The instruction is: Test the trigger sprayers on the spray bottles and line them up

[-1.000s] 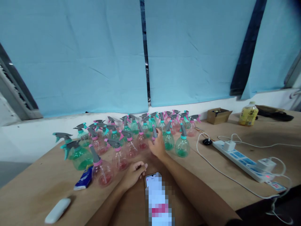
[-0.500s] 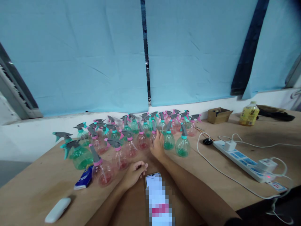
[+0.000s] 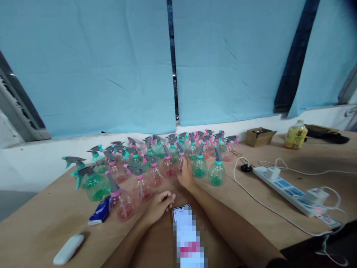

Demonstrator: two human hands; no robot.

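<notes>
Several small spray bottles [image 3: 167, 156], pink and green with grey triggers, stand crowded on the wooden table [image 3: 251, 212]. My right hand [image 3: 186, 173] reaches forward, fingers curled round the body of a pink spray bottle [image 3: 180, 153] in the front of the group, between another pink bottle [image 3: 168, 165] and a green one [image 3: 199, 166]. My left hand [image 3: 161, 204] rests on the table with loosely curled fingers and nothing in them, just left of a phone [image 3: 178, 211] lying flat.
A large green spray bottle [image 3: 93, 183] and a pink one [image 3: 121, 203] stand nearer at left, beside a blue packet [image 3: 99, 212] and a white oblong object [image 3: 68, 249]. A power strip [image 3: 284, 188] with cables lies at right. A cardboard box [image 3: 259, 136] and yellow bottle [image 3: 295, 134] sit behind.
My right hand has carried the pink spray bottle away from me into the group and slid from its trigger head down to its body. My left hand has stayed put.
</notes>
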